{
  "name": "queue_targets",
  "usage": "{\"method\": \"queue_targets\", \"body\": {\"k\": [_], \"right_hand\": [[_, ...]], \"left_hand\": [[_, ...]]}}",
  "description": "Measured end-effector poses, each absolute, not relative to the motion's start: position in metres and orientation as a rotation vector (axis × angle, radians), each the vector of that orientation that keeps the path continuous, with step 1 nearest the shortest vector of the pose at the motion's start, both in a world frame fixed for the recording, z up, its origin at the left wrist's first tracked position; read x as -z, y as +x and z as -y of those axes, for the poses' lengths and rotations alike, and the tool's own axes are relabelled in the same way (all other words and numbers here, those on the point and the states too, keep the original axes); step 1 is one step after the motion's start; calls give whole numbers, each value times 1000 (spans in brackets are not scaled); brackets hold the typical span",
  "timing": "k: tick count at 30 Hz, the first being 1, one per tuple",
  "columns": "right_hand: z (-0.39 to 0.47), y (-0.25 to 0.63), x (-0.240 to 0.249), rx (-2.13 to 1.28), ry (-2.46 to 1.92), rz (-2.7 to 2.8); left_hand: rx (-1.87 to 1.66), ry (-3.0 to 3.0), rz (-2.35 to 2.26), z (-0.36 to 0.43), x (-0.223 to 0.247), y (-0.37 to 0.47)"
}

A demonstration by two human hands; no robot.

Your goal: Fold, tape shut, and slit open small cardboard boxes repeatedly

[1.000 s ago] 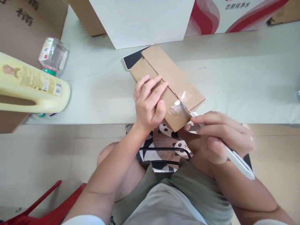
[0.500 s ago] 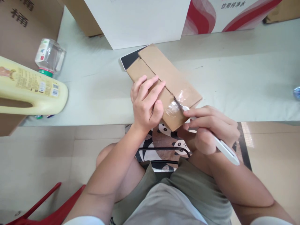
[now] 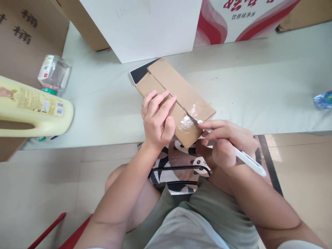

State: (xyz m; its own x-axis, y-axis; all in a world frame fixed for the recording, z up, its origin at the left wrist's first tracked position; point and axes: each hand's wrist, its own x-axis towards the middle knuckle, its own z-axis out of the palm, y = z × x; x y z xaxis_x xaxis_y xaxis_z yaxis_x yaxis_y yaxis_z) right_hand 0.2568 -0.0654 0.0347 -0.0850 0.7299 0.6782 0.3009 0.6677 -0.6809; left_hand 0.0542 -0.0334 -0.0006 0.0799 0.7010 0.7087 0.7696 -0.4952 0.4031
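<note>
A flat brown cardboard box (image 3: 178, 79) lies aslant at the table's front edge, one corner jutting past it. My left hand (image 3: 158, 116) rests on its near flap with the fingers stretched out, pressing down. My right hand (image 3: 228, 140) is closed round a white utility knife (image 3: 250, 162). The knife's blade sits in the seam between the flaps, at a patch of clear tape (image 3: 187, 122). From under the box's far left corner pokes a black, white-edged flat thing (image 3: 141, 72), mostly hidden.
On the left lie a big pale-yellow jug (image 3: 38, 107) and a clear bottle (image 3: 55, 72) with a green cap. A white box (image 3: 147, 27) and a red-and-white carton (image 3: 233, 24) stand behind. At the right edge of the table (image 3: 259, 86) is a small plastic bottle (image 3: 324, 100).
The view has shifted slightly, so most things appear a little lower and further left. My left hand stays on the box; the knife tip remains at the taped seam.
</note>
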Motion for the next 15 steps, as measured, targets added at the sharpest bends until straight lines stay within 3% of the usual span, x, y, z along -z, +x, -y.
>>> {"method": "queue_targets", "body": {"k": [15], "right_hand": [[73,262,-43,-664,-1048,1606]], "left_hand": [[1548,-2268,1463,31,0,58]]}}
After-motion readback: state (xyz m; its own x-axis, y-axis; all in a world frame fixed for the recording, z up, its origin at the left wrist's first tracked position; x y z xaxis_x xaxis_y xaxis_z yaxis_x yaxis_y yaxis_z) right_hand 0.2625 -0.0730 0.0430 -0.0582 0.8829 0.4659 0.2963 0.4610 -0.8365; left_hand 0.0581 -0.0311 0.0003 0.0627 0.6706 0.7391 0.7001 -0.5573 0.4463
